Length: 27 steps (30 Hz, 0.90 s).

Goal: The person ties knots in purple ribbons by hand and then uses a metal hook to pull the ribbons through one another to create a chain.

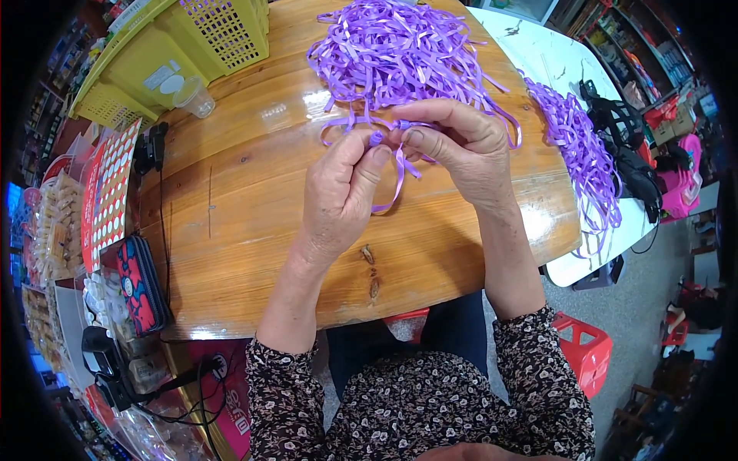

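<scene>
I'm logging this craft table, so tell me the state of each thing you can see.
Left hand: pinching a purple ribbon.
Right hand: pinching the same ribbon.
Ribbon pile: loose, tangled, on the table.
Plastic cup: upright.
Yellow basket: on the table's far corner.

Two heaps of purple ribbon (one farther right), two yellow baskets, one plastic cup.
</scene>
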{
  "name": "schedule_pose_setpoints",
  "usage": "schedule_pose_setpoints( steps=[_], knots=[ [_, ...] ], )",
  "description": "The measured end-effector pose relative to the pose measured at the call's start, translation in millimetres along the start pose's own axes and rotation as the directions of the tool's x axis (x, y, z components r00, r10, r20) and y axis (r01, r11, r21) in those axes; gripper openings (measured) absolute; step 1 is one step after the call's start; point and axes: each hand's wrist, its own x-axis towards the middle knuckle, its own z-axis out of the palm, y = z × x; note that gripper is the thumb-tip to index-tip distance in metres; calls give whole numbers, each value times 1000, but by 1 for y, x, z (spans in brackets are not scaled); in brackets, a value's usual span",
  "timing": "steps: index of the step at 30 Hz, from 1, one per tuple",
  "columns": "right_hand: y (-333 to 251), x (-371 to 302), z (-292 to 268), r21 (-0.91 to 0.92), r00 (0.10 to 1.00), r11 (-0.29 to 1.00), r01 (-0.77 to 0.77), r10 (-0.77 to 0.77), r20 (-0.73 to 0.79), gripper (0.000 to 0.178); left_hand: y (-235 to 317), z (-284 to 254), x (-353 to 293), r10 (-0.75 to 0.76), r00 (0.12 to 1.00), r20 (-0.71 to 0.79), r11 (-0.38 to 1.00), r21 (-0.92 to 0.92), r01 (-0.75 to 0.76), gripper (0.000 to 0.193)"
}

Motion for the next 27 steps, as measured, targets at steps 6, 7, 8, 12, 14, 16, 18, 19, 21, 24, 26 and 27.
schedule_pose_setpoints(
  steps=[6,7,8,12,14,16,18,19,21,24,26,27],
  knots=[
    [3,0,-4,-120,999,991,51,-49,18,18,4,0,1,58,998,33,994,89,-61,16],
    [1,0,-4,-164,997,984,73,-69,30,18,3,1,0,59,998,33,994,86,-62,16],
    [-1,0,-4,-205,995,974,96,-89,43,18,2,1,0,72,997,4,991,114,-72,15],
    [4,3,-5,-256,980,946,199,-186,75,19,1,-4,-2,53,999,-11,988,145,-50,11],
    [1,3,-6,-303,978,931,205,-185,94,19,2,-4,-1,70,997,-18,988,141,-67,10],
    [1,3,-6,-285,981,939,191,-173,86,19,3,-4,0,89,996,-23,987,137,-85,9],
    [-2,2,-7,-271,984,946,176,-161,75,20,3,-3,2,145,989,-18,978,155,-141,8],
    [-4,2,-7,-227,990,964,141,-132,53,20,3,-2,2,146,989,-17,978,154,-142,8],
    [-5,1,-7,-177,994,979,105,-101,34,20,0,-3,1,155,987,-33,974,169,-148,8],
    [-7,2,-7,-206,991,970,131,-123,49,20,2,-5,1,151,988,-25,968,204,-143,7],
    [-8,1,-7,-216,986,963,163,-152,68,20,4,-4,2,164,986,-33,967,205,-154,7],
    [-8,1,-8,-217,986,962,164,-152,68,20,5,-3,2,177,983,-43,965,205,-164,7]
  ],
)
